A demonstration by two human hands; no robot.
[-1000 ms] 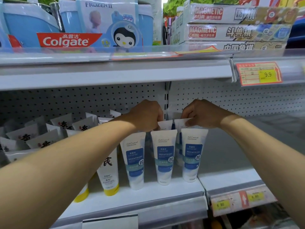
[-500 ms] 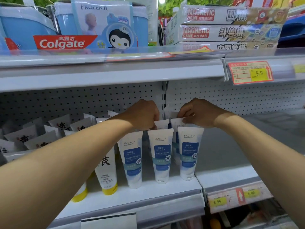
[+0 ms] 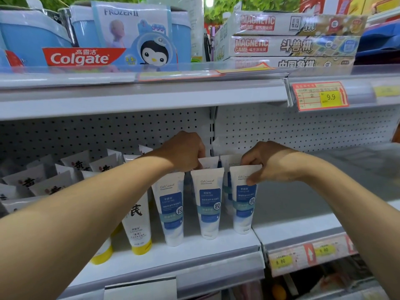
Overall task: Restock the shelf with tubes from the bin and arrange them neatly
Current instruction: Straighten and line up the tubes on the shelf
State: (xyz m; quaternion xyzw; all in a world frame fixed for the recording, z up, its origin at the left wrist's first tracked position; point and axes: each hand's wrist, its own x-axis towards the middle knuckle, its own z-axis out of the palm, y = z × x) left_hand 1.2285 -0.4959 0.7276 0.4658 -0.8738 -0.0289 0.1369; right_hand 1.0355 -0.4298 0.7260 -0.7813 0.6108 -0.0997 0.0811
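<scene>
Two hands are working among white-and-blue tubes standing on the middle shelf [image 3: 194, 250], at the frame's center.

The right hand [image 3: 267, 164] is pinching the flat crimped top of the rightmost tube [image 3: 243, 202], thumb on its front face. The left hand [image 3: 187, 151] is curling its fingers down among the tube tops behind the left tube [image 3: 172, 208]; what it is grasping I cannot tell. The middle tube [image 3: 208, 204] is standing between them. All three are smooth, glossy plastic, wide and flat at the top, tapering to a round cap at the bottom, long axis upright and leaning slightly back, blue labels facing forward. Yellow-capped tubes [image 3: 138, 226] are standing to the lower left.
</scene>
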